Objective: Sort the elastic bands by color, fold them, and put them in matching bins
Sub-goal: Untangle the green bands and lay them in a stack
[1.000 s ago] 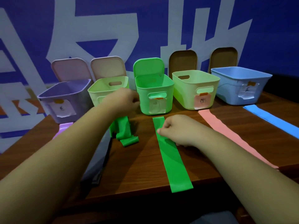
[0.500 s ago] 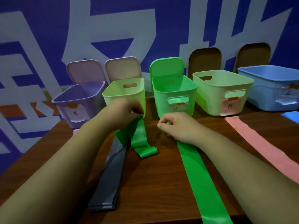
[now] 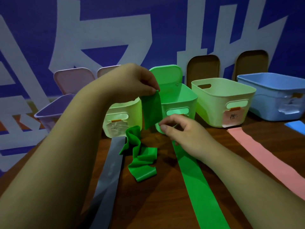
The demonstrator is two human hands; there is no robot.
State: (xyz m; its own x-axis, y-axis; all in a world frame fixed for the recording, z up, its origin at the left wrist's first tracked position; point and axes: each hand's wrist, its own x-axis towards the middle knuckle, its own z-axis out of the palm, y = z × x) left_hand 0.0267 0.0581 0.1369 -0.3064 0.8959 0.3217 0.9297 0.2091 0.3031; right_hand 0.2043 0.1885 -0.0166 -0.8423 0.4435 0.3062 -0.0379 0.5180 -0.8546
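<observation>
My left hand (image 3: 137, 81) pinches one end of a green elastic band (image 3: 151, 109) and holds it up in front of the green bin (image 3: 179, 101). The rest of that band lies crumpled on the table (image 3: 140, 156). My right hand (image 3: 181, 131) hovers just below, fingers apart, over the far end of a second green band (image 3: 201, 187) that lies flat and runs toward me. I cannot tell whether its fingers touch either band.
On the wooden table (image 3: 156, 204) stands a row of bins: purple (image 3: 49, 113), pale green (image 3: 122, 116), green, pale green with a pink label (image 3: 222, 103), blue (image 3: 272, 96). A grey band (image 3: 109, 176), a pink band (image 3: 267, 159) and a blue band (image 3: 297, 126) lie flat.
My left hand has risen with the end of the green band, from table level to the green bin's rim. My right hand has let go of the flat band's end and opened.
</observation>
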